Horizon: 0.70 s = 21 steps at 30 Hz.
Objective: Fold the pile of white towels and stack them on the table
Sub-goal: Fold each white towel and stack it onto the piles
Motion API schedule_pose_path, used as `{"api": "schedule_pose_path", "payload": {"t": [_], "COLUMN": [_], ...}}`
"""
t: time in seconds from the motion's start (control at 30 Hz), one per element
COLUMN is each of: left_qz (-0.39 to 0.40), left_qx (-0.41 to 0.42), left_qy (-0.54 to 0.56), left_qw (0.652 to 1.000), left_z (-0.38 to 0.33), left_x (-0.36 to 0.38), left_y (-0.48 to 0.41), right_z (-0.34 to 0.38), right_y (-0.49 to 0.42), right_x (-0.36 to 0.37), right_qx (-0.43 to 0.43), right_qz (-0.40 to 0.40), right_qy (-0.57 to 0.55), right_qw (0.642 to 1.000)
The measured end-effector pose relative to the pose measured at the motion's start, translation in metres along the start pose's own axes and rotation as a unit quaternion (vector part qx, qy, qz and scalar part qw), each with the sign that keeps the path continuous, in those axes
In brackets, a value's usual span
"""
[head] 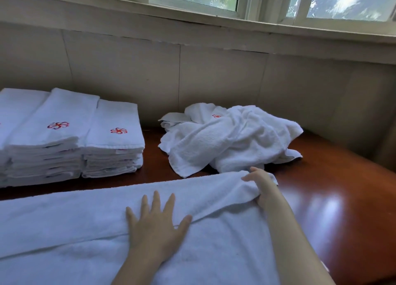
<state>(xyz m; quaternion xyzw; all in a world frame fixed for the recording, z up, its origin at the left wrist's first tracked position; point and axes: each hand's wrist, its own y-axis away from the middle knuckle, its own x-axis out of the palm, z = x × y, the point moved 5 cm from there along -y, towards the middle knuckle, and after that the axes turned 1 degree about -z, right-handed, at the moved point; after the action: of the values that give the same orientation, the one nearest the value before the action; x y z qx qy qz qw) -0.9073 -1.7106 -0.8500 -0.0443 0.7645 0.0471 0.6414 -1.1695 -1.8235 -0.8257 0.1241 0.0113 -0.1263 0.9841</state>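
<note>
Though half-folded, towel (64, 220) lengthwise left-right.

We press our left hand (156, 227) flat on the towel (75, 216) spread across the bench (342, 199), while our right hand (261, 184) grips its far right corner. Behind lies the loose pile (231, 139); folded stacks (70, 139) stand at the far left.
</note>
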Motion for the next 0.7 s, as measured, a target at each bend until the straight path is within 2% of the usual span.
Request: {"api": "schedule_pose_path", "payload": {"t": [0.1,0.2,0.27,0.37,0.43,0.53,0.6,0.67,0.7], "left_qz": [0.0,-0.014,-0.023,0.011,0.03,0.03,0.025,0.024,0.024], "left_qx": [0.023,0.044,0.056,0.064,0.068,0.074,0.099,0.14,0.159], "left_qy": [-0.004,-0.003,-0.009,-0.009,-0.009,-0.008,0.004,0.028,0.044], "left_qw": [1.0,0.999,0.998,0.998,0.997,0.997,0.995,0.989,0.986], "left_z": [-0.003,-0.005,-0.007,-0.006,-0.005,-0.007,-0.011,-0.014,-0.013], "left_x": [0.003,0.001,0.001,0.005,0.007,0.006,0.003,-0.003,-0.007], "left_y": [0.004,0.006,0.007,0.007,0.007,0.006,0.006,0.006,0.006], "right_z": [0.001,0.003,0.004,0.007,0.011,0.022,0.023,0.009,-0.002], "right_y": [0.003,0.008,0.011,0.011,0.018,0.04,0.053,0.068,0.076], "right_x": [-0.014,-0.028,-0.029,-0.025,-0.02,0.006,0.044,0.09,0.11], "right_qx": [-0.038,-0.114,-0.147,-0.131,-0.101,-0.134,-0.218,-0.295,-0.299], "right_qz": [-0.063,-0.159,-0.174,-0.152,-0.162,-0.19,-0.135,-0.009,0.071], "right_qy": [0.14,0.181,0.207,0.308,0.416,0.576,0.609,0.596,0.584], "right_qw": [0.987,0.964,0.952,0.93,0.889,0.784,0.75,0.747,0.751]}}
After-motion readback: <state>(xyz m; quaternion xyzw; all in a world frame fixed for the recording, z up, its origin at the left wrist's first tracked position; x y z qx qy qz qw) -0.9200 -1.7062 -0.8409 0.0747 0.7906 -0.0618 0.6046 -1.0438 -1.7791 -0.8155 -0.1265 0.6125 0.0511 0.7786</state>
